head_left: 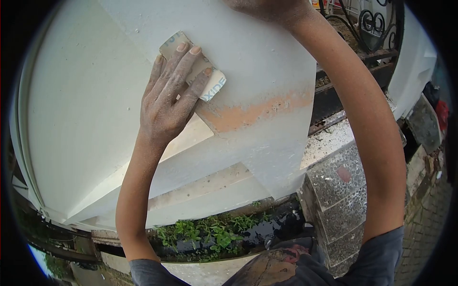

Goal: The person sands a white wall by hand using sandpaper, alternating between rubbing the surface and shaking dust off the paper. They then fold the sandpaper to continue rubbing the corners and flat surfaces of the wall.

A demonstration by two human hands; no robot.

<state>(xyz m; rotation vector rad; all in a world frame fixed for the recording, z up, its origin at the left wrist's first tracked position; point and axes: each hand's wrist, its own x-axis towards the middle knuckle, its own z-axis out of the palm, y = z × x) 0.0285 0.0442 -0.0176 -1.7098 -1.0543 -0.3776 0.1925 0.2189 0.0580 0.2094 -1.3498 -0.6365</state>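
Observation:
A folded sheet of sandpaper point(213, 87) with blue printing on its back lies against the white wall point(257, 57). My left hand point(167, 105), dusted with pale powder, presses it to the surface, fingers stretched over the sheet and its edge by the thumb side. Just below and right of the sandpaper runs an orange-brown patch point(257, 113) where the paint is worn away. My right hand point(267, 8) is at the top edge of the view, beside the upper wall; its fingers are cut off, so what they touch is hidden.
A black wrought-iron gate point(372, 28) stands to the right of the wall. Below lies a ditch with dark water and green weeds point(205, 233). Grey pebbled steps point(336, 190) rise at the lower right, with brick paving point(429, 229) beyond.

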